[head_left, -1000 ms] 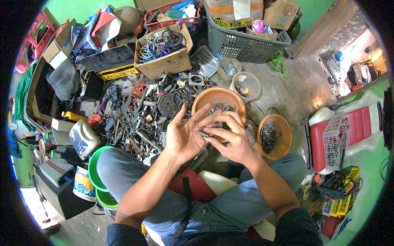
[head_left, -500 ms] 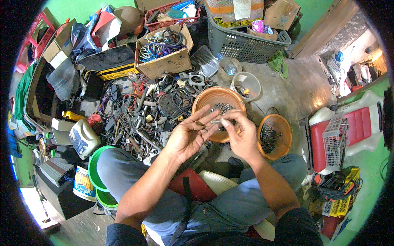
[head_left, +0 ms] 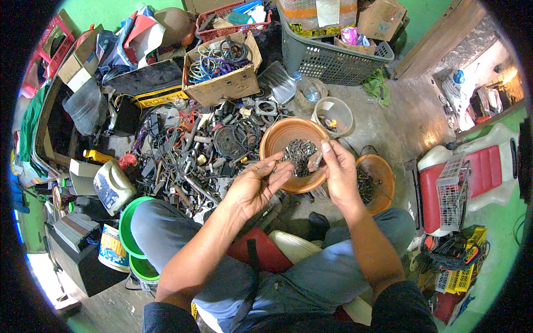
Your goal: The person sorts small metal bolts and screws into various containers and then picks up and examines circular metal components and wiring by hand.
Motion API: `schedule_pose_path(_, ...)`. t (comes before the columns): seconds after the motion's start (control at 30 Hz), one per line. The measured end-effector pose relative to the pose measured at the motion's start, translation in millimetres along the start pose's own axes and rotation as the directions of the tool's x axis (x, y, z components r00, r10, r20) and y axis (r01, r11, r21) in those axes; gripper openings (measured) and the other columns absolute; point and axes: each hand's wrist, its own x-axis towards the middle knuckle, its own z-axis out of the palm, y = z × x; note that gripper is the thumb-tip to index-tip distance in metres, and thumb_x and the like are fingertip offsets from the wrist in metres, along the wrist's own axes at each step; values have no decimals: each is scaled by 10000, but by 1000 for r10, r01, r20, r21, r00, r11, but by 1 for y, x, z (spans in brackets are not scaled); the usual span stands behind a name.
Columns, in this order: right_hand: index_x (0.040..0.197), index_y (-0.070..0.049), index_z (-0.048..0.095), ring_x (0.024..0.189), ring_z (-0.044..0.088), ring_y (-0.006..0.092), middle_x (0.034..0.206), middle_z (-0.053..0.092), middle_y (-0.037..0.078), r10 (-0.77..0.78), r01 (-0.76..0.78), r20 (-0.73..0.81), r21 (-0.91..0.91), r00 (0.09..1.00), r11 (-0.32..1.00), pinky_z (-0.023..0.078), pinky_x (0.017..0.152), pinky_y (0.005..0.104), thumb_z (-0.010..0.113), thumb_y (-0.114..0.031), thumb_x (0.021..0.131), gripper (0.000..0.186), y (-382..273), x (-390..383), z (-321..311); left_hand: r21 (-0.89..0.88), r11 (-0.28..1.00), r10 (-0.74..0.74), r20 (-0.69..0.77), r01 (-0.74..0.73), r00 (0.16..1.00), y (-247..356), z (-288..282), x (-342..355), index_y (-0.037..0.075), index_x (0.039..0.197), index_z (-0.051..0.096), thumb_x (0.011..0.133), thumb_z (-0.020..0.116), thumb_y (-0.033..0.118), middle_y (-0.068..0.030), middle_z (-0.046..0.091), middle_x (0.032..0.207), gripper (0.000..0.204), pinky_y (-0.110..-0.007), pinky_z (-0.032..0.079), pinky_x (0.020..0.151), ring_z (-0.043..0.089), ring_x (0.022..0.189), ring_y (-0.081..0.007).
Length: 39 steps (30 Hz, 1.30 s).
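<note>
Head view: left hand [head_left: 252, 186] cupped palm-up, grip spread under small metal bits, right hand [head_left: 338, 169] with grip pinching one small metal piece [head_left: 316, 161] above the brown bowl [head_left: 277, 139]; advisable to release low over the bowl, palm level.

Floor layout around the seated person

The bowl [head_left: 293, 152] with small metal parts [head_left: 300, 155] in it sits on the floor just beyond the knees; a second bowl [head_left: 377, 183] lies near right of it, a small tub [head_left: 333, 115] just beyond. The scrap pile [head_left: 205, 150] spreads left of the bowl, a box of cables [head_left: 222, 72] beyond it, the basket [head_left: 333, 55] far right. A jug [head_left: 114, 186] and stacked basins [head_left: 130, 233] lie near left.
</note>
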Motion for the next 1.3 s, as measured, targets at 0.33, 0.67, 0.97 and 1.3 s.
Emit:
schedule_pose_path(0.33, 939, -72, 572, 701, 528, 108, 776, 514, -6, 75, -35, -108, 331, 991, 943, 496, 679, 293, 503, -276, 1076, 255, -12, 5, -5, 56, 998, 21, -43, -19, 999, 4, -8, -2, 61, 1257, 611, 1060, 481, 205, 76, 402, 675, 276, -228, 269, 464, 317, 508, -60)
schedule_pose_path(0.67, 952, -64, 575, 708, 544, 131, 770, 512, -4, 123, -87, -67, 392, 990, 916, 495, 674, 309, 496, -279, 1078, 260, -6, 7, -8, -4, 999, 48, -33, -49, 998, 7, 4, -3, -9, 1415, 466, 1029, 364, 75, -137, 596, 1212, 408, -362, 524, 1006, 632, 1065, -241)
schedule_pose_path(0.97, 1014, -25, 643, 693, 572, 86, 769, 601, -5, 23, -30, -136, -51, 990, 998, 474, 628, 249, 581, -197, 1035, 184, -3, 6, -4, 31, 996, 86, 4, -86, 996, 5, 14, -7, -50, 1428, 416, 1062, 371, 112, -207, 551, 1386, 402, -375, 514, 1082, 574, 1281, -304)
schedule_pose_path(1.3, 1012, 13, 676, 873, 679, 176, 908, 704, 107, -272, 256, 16, -391, 962, 884, 528, 800, 327, 663, -59, 942, 100, 4, -4, 11, -202, 979, 19, 174, 17, 985, 10, 15, -7, -75, 1424, 437, 1034, 389, 517, -236, 526, 1435, 710, -451, 424, 1141, 538, 1325, -329)
